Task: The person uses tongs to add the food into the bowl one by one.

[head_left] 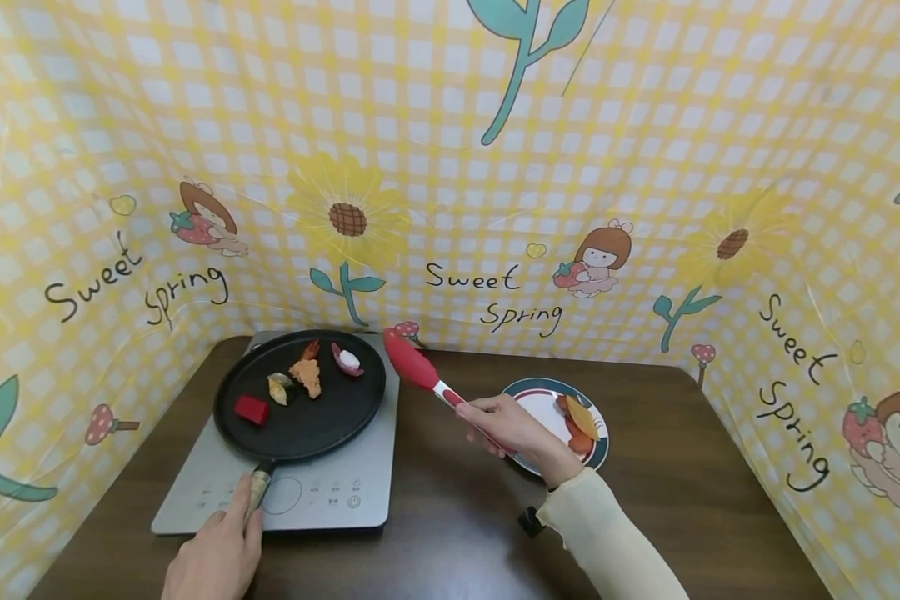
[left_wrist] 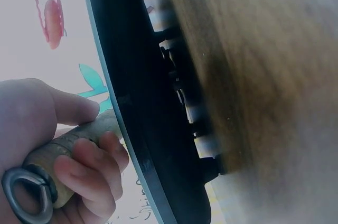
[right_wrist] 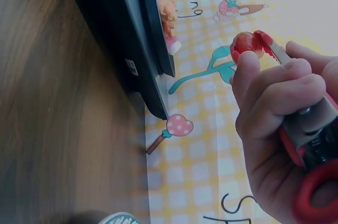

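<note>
Evidently, nearest of all is the left hand (head_left: 213, 554), its fingers wrapped about the handle (head_left: 257, 490) of a black pan (head_left: 300, 437) on a silver cooktop (head_left: 371, 479). Farther in, the right hand (head_left: 513, 429) clasps red tongs (head_left: 412, 362) — their heads, in the head view, just beside the pan's right edge. The right wrist view shows a round reddish piece (right_wrist: 246, 43) between the tips, so the step in hand looks like carrying food between pan and plate (head_left: 528, 385); which way, the pictures cannot settle. Either way, the next move seems to call for an even squeeze, a bare spot and a steady pan. Several pieces lie spread in the pan, a red block (head_left: 252, 409) nearest.

Beside the sleeve (head_left: 607, 533), a dark object (head_left: 529, 522) is too obscured to name. The right hand and wrist cover part of the plate, whose food pieces (head_left: 581, 419) overlap. The head view hides the carried piece — and the left wrist view shows no food.
</note>
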Available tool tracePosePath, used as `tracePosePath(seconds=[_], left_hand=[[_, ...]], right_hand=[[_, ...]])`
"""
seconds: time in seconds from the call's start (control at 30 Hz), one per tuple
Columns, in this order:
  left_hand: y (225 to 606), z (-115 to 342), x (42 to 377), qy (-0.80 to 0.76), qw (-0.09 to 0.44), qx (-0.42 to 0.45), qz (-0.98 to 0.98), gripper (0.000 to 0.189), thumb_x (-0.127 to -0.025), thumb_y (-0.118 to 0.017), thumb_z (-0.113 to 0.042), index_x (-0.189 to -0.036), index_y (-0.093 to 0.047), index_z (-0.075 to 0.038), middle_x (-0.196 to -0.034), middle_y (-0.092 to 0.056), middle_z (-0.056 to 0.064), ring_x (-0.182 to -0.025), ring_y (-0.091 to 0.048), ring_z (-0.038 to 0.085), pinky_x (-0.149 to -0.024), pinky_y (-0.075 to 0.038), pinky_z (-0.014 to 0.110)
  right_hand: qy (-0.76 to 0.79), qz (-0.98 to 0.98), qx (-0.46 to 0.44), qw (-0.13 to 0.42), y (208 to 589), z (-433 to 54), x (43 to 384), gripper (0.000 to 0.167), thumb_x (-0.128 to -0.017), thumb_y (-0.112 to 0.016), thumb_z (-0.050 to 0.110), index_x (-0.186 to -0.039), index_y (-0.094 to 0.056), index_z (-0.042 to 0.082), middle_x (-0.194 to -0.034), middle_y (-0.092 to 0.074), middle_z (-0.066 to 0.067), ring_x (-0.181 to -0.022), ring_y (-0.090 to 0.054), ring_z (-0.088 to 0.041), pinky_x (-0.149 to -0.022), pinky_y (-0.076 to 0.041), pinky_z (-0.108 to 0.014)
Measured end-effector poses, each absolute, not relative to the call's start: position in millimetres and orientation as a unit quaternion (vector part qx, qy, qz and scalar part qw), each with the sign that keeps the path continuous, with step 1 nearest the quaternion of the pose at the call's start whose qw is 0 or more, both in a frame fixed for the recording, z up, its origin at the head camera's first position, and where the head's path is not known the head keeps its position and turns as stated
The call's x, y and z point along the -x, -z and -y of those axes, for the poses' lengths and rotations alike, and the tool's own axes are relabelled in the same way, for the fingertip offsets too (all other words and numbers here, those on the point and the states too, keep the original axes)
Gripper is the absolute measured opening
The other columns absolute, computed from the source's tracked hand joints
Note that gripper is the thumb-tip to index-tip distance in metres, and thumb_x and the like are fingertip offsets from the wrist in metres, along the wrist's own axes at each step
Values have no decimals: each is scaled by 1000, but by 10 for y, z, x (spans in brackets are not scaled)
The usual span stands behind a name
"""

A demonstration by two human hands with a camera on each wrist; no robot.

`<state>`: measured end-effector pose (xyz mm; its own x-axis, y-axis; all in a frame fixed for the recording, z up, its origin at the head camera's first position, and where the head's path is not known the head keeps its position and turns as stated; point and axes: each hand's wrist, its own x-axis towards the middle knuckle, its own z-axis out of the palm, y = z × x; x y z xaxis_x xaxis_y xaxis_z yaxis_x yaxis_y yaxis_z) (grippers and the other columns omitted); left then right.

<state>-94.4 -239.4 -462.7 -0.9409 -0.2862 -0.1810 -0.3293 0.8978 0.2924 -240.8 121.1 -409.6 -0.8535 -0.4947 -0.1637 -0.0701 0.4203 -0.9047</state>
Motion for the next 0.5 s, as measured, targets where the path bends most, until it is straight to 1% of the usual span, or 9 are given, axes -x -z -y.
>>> tracePosePath(seconds=[0.13, 0.23, 0.37, 0.5], left_hand=[[4625, 2389, 941, -159, 59, 156, -973, 58, -97, -48, -32, -142, -30, -1, -91, -58, 27, -66, -58, 42, -59, -45, 55], [4626, 2393, 938, -159, 54, 154, -974, 57, -97, -48, -31, -142, -30, -1, -91, -58, 27, -66, -58, 43, -59, -45, 55], [4632, 2399, 938, -162, 56, 154, -973, 58, -97, -48, -32, -142, -30, -1, -93, -58, 28, -67, -58, 43, -59, -45, 55], [4637, 2403, 941, -161, 57, 153, -973, 58, -97, -47, -33, -143, -29, -1, -94, -57, 28, -67, -58, 43, -60, -45, 55]], right_hand=[[509, -817, 177, 205, 4100, -1119, 2427, 34, -93, -59, 40, -90, -70, 8, -62, -56, -14, -39, -42, -13, -37, -36, -22], [513, -816, 169, 206, 4096, -1045, 2436, 37, -91, -60, 43, -90, -70, 8, -59, -54, -12, -38, -41, -12, -36, -35, -22], [521, -813, 155, 207, 4091, -951, 2438, 38, -89, -62, 46, -96, -70, 9, -58, -55, -5, -39, -42, -12, -36, -35, -22], [522, -816, 145, 203, 4096, -858, 2451, 39, -88, -63, 46, -101, -71, 10, -60, -57, -4, -39, -42, -11, -35, -35, -22]])
